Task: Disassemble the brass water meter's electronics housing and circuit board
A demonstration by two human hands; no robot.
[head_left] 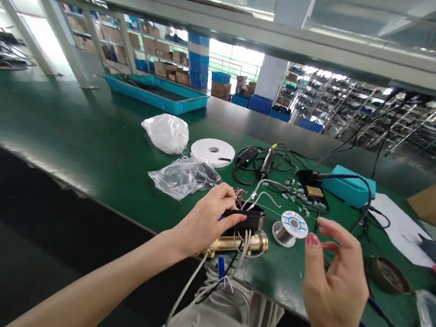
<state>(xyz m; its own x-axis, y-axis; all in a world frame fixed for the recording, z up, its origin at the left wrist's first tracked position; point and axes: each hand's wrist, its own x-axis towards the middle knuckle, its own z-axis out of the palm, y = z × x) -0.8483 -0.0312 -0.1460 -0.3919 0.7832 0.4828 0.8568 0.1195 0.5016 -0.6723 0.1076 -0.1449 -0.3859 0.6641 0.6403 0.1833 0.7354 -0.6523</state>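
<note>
My left hand (207, 218) grips a black plastic housing (249, 218) with its fingers wrapped round the near end. Red and white wires stick up out of the housing, and it sits on a brass fitting (234, 243). Grey cables (208, 274) hang from it over the table edge toward my lap. My right hand (332, 280) is raised to the right of it, empty, with its fingers loosely curled and apart. Just beyond that hand a solder spool (292, 227) lies on the green table (90, 137).
Behind the housing lie two clear plastic bags (180, 176), a white tape roll (212, 151), a black adapter with coiled cable (258, 162) and a teal soldering station (347, 187). A blue tray (155, 93) stands far back. White paper and a round dish (387, 274) lie at the right.
</note>
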